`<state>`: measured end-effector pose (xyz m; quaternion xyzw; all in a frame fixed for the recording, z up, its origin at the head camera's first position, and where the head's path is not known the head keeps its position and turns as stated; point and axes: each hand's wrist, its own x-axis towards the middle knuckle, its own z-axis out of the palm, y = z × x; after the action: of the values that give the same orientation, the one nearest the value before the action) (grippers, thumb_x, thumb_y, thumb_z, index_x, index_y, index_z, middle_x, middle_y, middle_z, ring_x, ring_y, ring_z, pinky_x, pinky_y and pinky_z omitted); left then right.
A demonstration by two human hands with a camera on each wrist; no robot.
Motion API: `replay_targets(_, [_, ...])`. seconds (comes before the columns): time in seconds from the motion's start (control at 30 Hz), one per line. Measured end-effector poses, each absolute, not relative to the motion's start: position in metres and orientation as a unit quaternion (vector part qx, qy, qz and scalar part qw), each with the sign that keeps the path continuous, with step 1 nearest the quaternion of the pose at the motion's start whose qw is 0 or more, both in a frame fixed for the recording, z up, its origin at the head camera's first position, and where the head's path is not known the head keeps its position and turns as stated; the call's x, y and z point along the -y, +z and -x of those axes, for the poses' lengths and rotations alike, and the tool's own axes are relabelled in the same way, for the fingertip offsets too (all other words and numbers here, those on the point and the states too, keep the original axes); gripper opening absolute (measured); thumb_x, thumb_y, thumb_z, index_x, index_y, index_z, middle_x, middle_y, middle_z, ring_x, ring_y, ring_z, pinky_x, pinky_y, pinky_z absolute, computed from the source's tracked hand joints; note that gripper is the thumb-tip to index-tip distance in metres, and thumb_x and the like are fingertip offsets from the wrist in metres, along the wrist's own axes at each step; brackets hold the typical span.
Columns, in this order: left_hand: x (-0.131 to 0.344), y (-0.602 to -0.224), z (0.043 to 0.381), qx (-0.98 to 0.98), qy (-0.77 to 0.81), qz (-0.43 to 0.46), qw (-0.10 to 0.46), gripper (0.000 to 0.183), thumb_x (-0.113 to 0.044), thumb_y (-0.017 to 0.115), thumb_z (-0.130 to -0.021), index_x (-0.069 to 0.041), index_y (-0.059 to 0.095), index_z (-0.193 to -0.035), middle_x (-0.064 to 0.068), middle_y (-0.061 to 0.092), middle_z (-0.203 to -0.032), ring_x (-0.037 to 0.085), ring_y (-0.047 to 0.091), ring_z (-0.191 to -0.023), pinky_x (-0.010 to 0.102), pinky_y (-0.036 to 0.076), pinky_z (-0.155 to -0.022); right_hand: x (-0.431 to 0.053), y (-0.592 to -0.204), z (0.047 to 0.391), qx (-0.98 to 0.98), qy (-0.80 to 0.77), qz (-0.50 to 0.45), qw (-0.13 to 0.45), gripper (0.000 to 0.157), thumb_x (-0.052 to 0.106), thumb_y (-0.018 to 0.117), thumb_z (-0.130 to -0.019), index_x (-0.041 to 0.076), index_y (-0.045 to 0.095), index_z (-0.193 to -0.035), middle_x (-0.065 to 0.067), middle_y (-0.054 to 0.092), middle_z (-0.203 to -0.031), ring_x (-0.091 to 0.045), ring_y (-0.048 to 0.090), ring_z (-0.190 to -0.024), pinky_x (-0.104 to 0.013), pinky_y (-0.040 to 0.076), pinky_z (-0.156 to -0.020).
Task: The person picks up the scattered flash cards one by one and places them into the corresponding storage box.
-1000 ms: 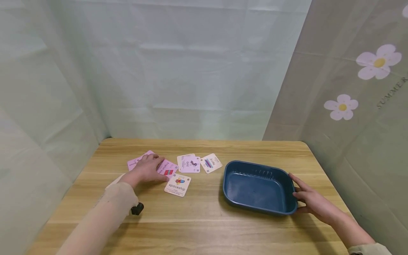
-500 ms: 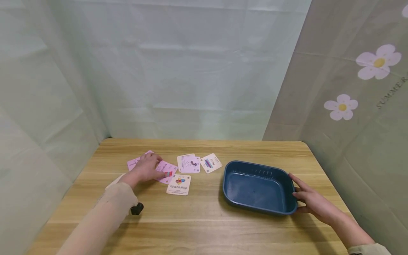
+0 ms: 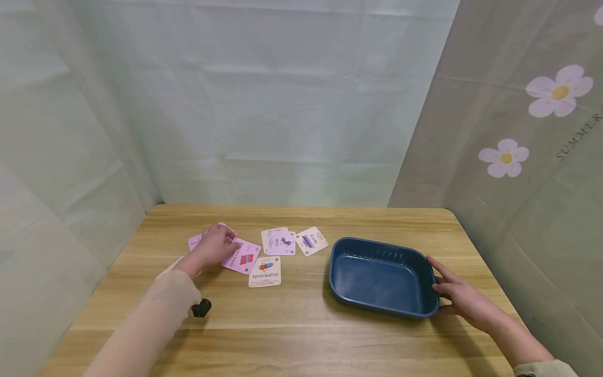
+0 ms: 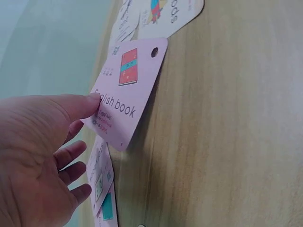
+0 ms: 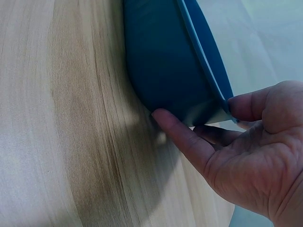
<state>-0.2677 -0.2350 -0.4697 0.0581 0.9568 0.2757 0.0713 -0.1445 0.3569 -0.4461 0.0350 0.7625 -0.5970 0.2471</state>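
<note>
My left hand point(image 3: 214, 247) pinches a pink English book card point(image 4: 128, 87) by one edge, the thumb lying over its printed face. Other pink cards point(image 4: 100, 177) lie below and behind that hand, partly covered by it in the head view. The white spaceship card point(image 3: 265, 272) lies just right of the pinched card. On the right, my right hand point(image 3: 464, 301) holds the end of a blue rectangular tray point(image 3: 377, 309), fingertips at its rim and against its outer wall. The tray has nothing inside.
A purple ant card point(image 3: 282, 244) overlaps another card near the back middle of the wooden table point(image 3: 292, 340), with a ferry card point(image 3: 312, 241) beside it. Pale cloth curtains point(image 3: 282, 104) hang behind and on both sides.
My left hand has drawn slightly back to the left with the English book card, baring more of its face. The spaceship card has turned and shifted slightly right. Tray and right hand stay put.
</note>
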Motion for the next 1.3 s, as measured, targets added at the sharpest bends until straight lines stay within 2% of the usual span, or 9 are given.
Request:
replay_targets(0.23, [0.244, -0.466, 0.269, -0.949, 0.296, -0.059, 0.092, 0.030, -0.030, 0.063, -0.102, -0.002, 0.064, -0.112, 0.017, 0.056, -0.114, 0.040, 0.042, -0.115, 0.056, 0.039, -0.096, -0.358, -0.446, 0.145, -0.762, -0.596, -0.033, 0.250, 0.070, 0.009, 0.037, -0.110, 0.022, -0.005, -0.165, -0.035, -0.017, -0.162, -0.058, 0.008, -0.145, -0.057, 0.055, -0.090])
replay_targets(0.33, [0.248, -0.463, 0.269, -0.948, 0.290, -0.080, 0.099, 0.028, -0.031, 0.061, -0.103, -0.003, 0.066, -0.104, 0.013, 0.058, -0.106, 0.038, 0.046, -0.108, 0.052, 0.039, -0.091, -0.358, -0.447, 0.145, -0.763, -0.595, -0.033, 0.250, 0.070, 0.009, 0.036, -0.110, 0.022, -0.005, -0.165, -0.035, -0.017, -0.162, -0.058, 0.009, -0.145, -0.057, 0.055, -0.090])
replay_targets(0.43, [0.252, -0.460, 0.267, -0.944, 0.296, -0.091, 0.111, 0.029, -0.032, 0.060, -0.104, -0.004, 0.067, -0.103, 0.012, 0.060, -0.104, 0.036, 0.046, -0.106, 0.049, 0.040, -0.088, -0.358, -0.447, 0.145, -0.763, -0.596, -0.035, 0.249, 0.070, 0.008, 0.036, -0.109, 0.022, -0.005, -0.165, -0.036, -0.017, -0.161, -0.059, 0.010, -0.145, -0.057, 0.055, -0.090])
replay_targets(0.6, [0.257, -0.458, 0.265, -0.933, 0.325, -0.089, 0.127, 0.036, -0.035, 0.061, -0.103, -0.001, 0.066, -0.114, 0.017, 0.062, -0.116, 0.036, 0.050, -0.110, 0.049, 0.044, -0.089, -0.358, -0.447, 0.145, -0.763, -0.596, -0.034, 0.250, 0.070, 0.009, 0.037, -0.110, 0.021, -0.005, -0.165, -0.038, -0.017, -0.160, -0.059, 0.008, -0.144, -0.057, 0.055, -0.089])
replay_targets(0.7, [0.259, -0.457, 0.263, -0.927, 0.343, -0.074, 0.136, 0.038, -0.037, 0.063, -0.102, -0.003, 0.066, -0.118, 0.017, 0.062, -0.122, 0.034, 0.053, -0.110, 0.048, 0.046, -0.090, -0.359, -0.447, 0.145, -0.762, -0.597, -0.032, 0.251, 0.070, 0.010, 0.037, -0.110, 0.021, -0.005, -0.165, -0.036, -0.018, -0.161, -0.059, 0.007, -0.145, -0.057, 0.055, -0.089])
replay_targets(0.83, [0.262, -0.454, 0.261, -0.920, 0.360, -0.058, 0.145, 0.037, -0.040, 0.065, -0.100, -0.007, 0.065, -0.117, 0.015, 0.062, -0.124, 0.032, 0.054, -0.109, 0.046, 0.047, -0.090, -0.359, -0.447, 0.145, -0.760, -0.598, -0.033, 0.253, 0.070, 0.009, 0.036, -0.110, 0.022, -0.005, -0.165, -0.037, -0.018, -0.161, -0.059, 0.007, -0.145, -0.058, 0.055, -0.089])
replay_targets(1.07, [0.264, -0.448, 0.256, -0.907, 0.390, -0.063, 0.147, 0.035, -0.038, 0.064, -0.101, -0.007, 0.066, -0.115, 0.016, 0.061, -0.125, 0.032, 0.057, -0.108, 0.040, 0.050, -0.086, -0.359, -0.447, 0.145, -0.753, -0.605, -0.035, 0.255, 0.071, 0.008, 0.035, -0.109, 0.023, -0.006, -0.165, -0.037, -0.017, -0.161, -0.059, 0.009, -0.145, -0.058, 0.055, -0.089])
replay_targets(1.3, [0.263, -0.442, 0.252, -0.903, 0.401, -0.039, 0.152, 0.046, -0.046, 0.059, -0.102, -0.007, 0.064, -0.128, 0.020, 0.056, -0.135, 0.034, 0.050, -0.115, 0.043, 0.045, -0.089, -0.357, -0.446, 0.145, -0.755, -0.605, -0.038, 0.251, 0.071, 0.007, 0.035, -0.109, 0.022, -0.006, -0.164, -0.036, -0.015, -0.161, -0.060, 0.010, -0.144, -0.057, 0.056, -0.088])
